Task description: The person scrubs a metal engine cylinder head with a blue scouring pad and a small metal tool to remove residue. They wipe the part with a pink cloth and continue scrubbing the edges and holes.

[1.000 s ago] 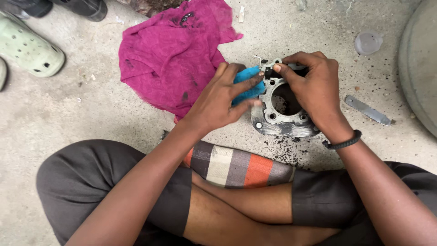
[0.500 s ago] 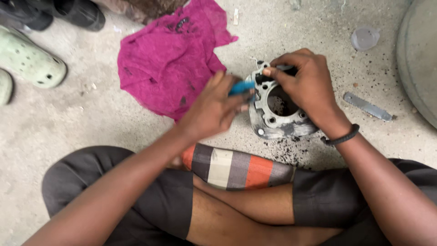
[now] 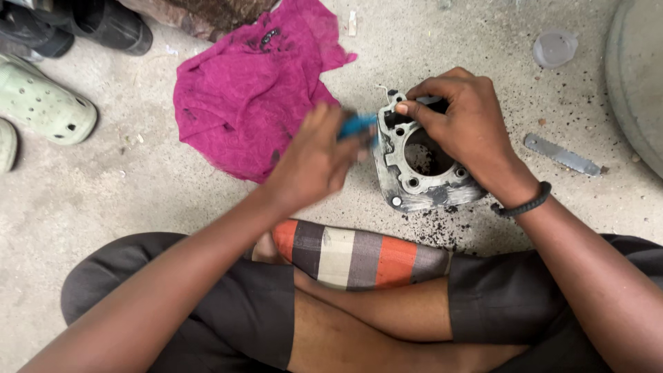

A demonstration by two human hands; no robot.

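Bare concrete floor [image 3: 138,186], rough and pale, speckled with black grit that's densest just near-side of the engine cylinder block [image 3: 421,181]. Person sits cross-legged on it, dark trousers, a striped cloth [image 3: 359,255] in orange, grey and cream across the lap. Block sits on the floor centre-right, bore facing up, grey and grimy. Right hand [image 3: 463,128] is curled over its far rim, fingers clamped on the casting. Left hand [image 3: 314,159] is motion-blurred, closed around a small blue pad [image 3: 358,126] pressed at the block's left edge. Magenta rag [image 3: 252,90], oil-stained, lies crumpled far-left of the block. Flat metal strip [image 3: 561,154] to the right, clear plastic cap [image 3: 554,48] far right, pale green clog [image 3: 41,103] at the far left edge.
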